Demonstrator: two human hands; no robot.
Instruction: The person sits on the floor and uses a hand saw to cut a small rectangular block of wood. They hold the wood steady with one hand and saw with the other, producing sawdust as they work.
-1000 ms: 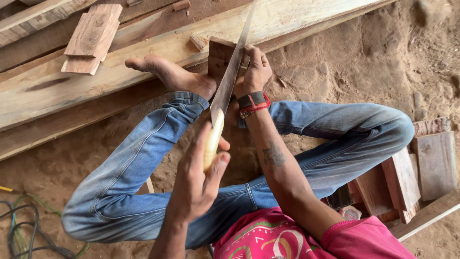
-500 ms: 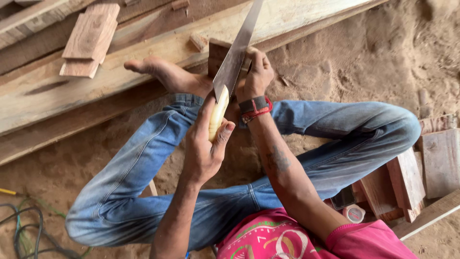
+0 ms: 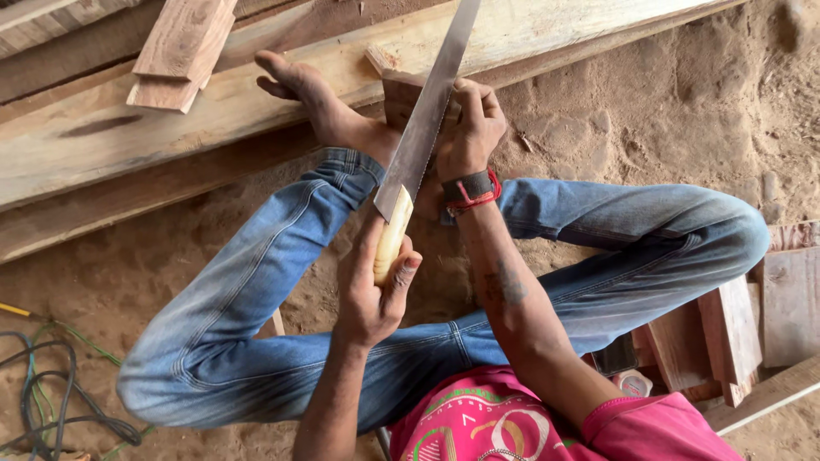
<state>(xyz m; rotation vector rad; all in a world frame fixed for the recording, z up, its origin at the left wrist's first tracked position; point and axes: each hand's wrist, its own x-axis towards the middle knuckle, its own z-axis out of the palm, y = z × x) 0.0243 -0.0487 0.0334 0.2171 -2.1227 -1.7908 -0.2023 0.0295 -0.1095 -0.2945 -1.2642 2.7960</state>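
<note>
My left hand [image 3: 369, 299] is shut on the pale wooden handle [image 3: 389, 243] of a hand saw. Its long steel blade [image 3: 429, 111] runs up and away, across a small reddish wood block [image 3: 395, 96]. My right hand [image 3: 471, 128], with a dark band and red thread at the wrist, grips that block on the blade's right side. The block rests against a long pale plank [image 3: 171, 128]. My bare foot [image 3: 314, 101] presses against the plank just left of the block. I sit on sandy ground in blue jeans.
Short wood offcuts [image 3: 181, 51] lie on the stacked planks at upper left. More reddish boards [image 3: 735, 324] are piled at the right by my knee. Dark and green cables [image 3: 51, 401] coil on the sand at lower left.
The saw has been pushed forward, away from me, through the block. My left hand moved up with the handle. My right hand kept its hold on the block.
</note>
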